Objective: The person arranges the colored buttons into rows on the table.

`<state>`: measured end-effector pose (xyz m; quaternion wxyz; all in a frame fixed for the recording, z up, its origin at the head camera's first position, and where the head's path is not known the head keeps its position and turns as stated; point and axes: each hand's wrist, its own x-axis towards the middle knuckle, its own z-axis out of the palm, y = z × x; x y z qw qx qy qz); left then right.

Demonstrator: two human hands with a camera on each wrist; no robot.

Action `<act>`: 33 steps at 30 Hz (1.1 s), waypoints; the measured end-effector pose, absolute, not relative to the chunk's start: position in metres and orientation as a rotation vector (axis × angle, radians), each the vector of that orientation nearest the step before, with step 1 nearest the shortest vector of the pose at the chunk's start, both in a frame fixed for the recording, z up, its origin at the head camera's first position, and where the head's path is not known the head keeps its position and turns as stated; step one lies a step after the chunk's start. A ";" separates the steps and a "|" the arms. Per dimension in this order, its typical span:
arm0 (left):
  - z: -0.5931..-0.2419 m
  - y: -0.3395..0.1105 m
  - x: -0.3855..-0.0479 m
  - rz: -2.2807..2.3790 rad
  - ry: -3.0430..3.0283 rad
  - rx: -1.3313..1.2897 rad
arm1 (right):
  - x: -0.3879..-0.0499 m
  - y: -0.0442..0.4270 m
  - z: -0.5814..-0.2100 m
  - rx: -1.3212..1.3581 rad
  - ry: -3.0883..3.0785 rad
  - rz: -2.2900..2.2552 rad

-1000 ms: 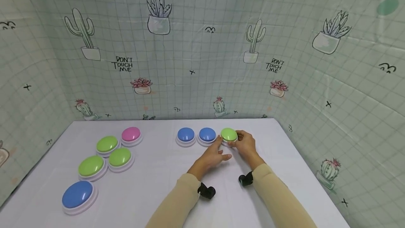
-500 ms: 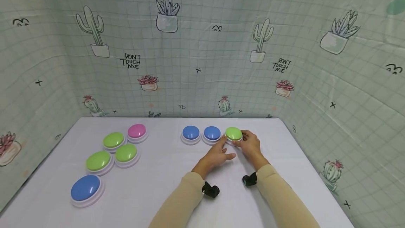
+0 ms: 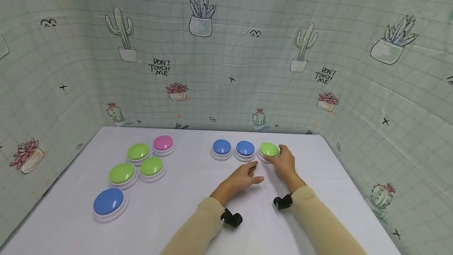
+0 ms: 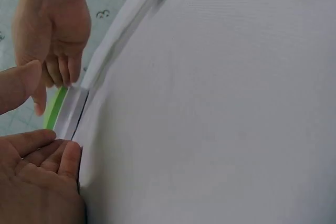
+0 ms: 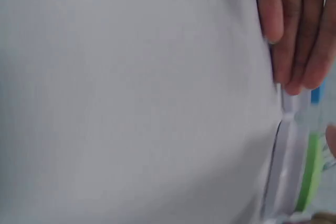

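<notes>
A green-domed push button [image 3: 269,149] on a white round base sits at the right end of a row of three. My right hand [image 3: 285,163] grips it by its right side, thumb at the front and fingers behind. My left hand [image 3: 240,178] hovers in front of the row, fingers extended and thumb apart, holding nothing. Left of the green one stand a blue button [image 3: 245,148] and another blue button [image 3: 221,147]. The left wrist view shows the gripped button's green edge [image 4: 56,109] between both hands; the right wrist view shows its side [image 5: 310,174].
On the left of the white table [image 3: 187,204] are a pink button [image 3: 163,143], several green buttons [image 3: 122,173] and a large-looking blue button [image 3: 108,201]. Patterned cloth [image 3: 226,101] stands behind and at both sides.
My left hand has drawn back from the green button's left side toward me. My right hand still holds the button. The head view has turned left, shifting everything rightward.
</notes>
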<state>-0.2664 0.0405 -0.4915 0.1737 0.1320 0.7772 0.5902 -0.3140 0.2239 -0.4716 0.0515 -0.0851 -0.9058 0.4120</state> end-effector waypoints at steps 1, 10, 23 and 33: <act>-0.491 0.036 -0.265 1.655 2.204 0.375 | -0.312 0.219 -0.470 -0.261 -2.736 1.215; -0.475 -0.044 -0.242 1.523 2.363 0.356 | -0.289 0.140 -0.459 0.098 -2.582 1.307; -0.445 -0.172 -0.186 1.272 2.922 0.196 | -0.245 0.010 -0.461 0.719 -2.759 1.603; -0.439 -0.271 -0.150 0.985 3.038 -0.103 | -0.220 -0.037 -0.466 0.836 -2.834 1.566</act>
